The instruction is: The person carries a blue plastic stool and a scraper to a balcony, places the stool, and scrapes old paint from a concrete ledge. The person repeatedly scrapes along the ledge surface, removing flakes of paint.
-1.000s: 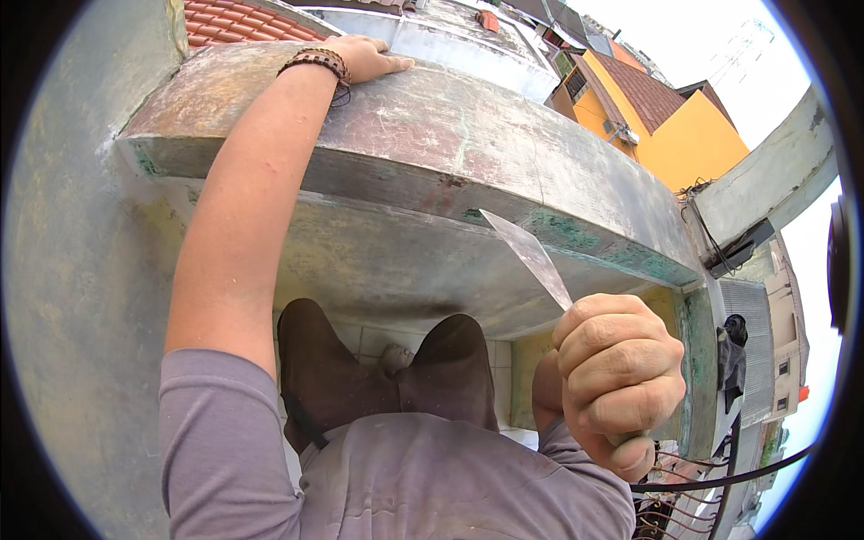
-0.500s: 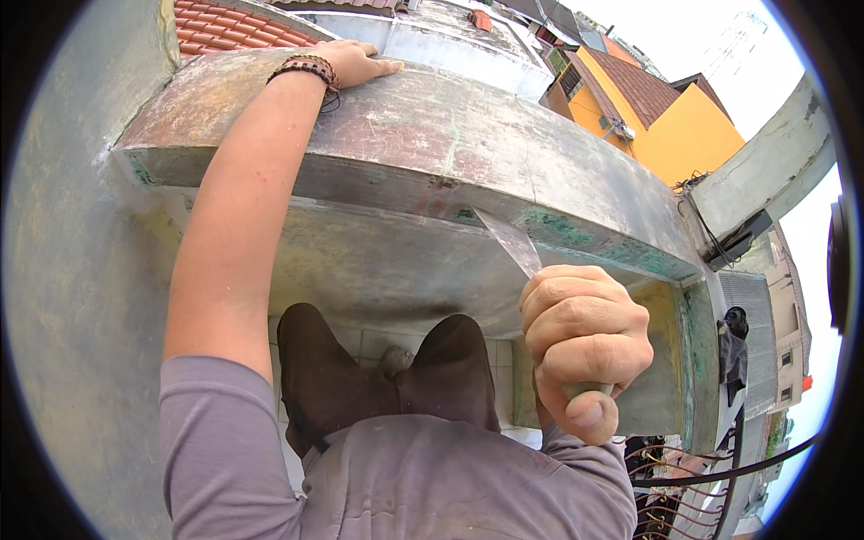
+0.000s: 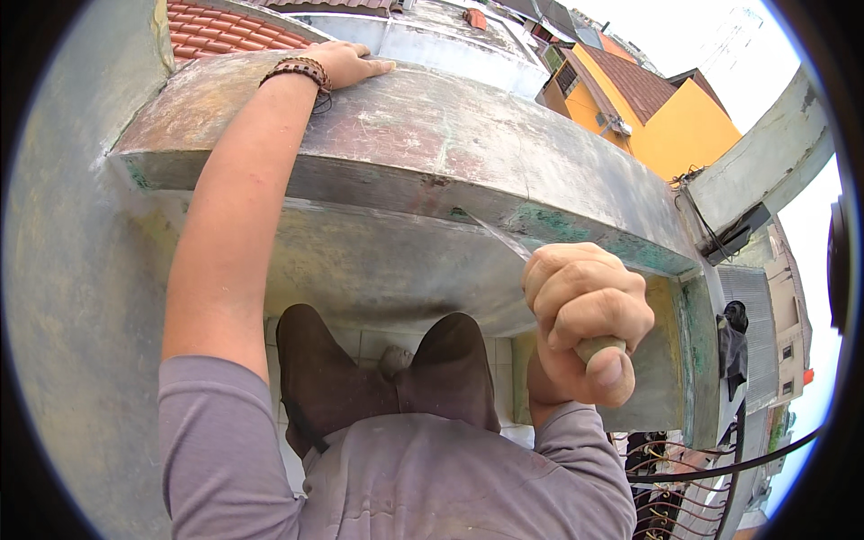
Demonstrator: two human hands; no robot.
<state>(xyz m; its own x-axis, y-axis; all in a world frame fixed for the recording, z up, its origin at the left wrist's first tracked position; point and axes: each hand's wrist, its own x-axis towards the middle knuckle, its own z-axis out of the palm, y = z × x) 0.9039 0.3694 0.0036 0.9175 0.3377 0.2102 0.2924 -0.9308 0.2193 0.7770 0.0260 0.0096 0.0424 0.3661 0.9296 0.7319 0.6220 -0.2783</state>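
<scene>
My right hand (image 3: 583, 319) is closed in a fist around the handle of a scraper (image 3: 499, 237); its thin metal blade reaches up and left to the weathered edge of a concrete parapet (image 3: 432, 144). My left hand (image 3: 346, 63), with a beaded bracelet on the wrist, lies flat on top of the parapet at its far side, fingers spread. The parapet's top is stained grey, red and green. My knees in brown trousers (image 3: 378, 378) show below, over a tiled floor.
A grey wall (image 3: 63, 270) rises on the left. Beyond the parapet lie red roof tiles (image 3: 225, 27) and a yellow house (image 3: 675, 126). A metal railing (image 3: 702, 468) and a concrete beam (image 3: 765, 171) are at the right.
My right hand with the scraper has moved up and left, bringing the blade to the parapet's edge. The left hand has stayed on the parapet top.
</scene>
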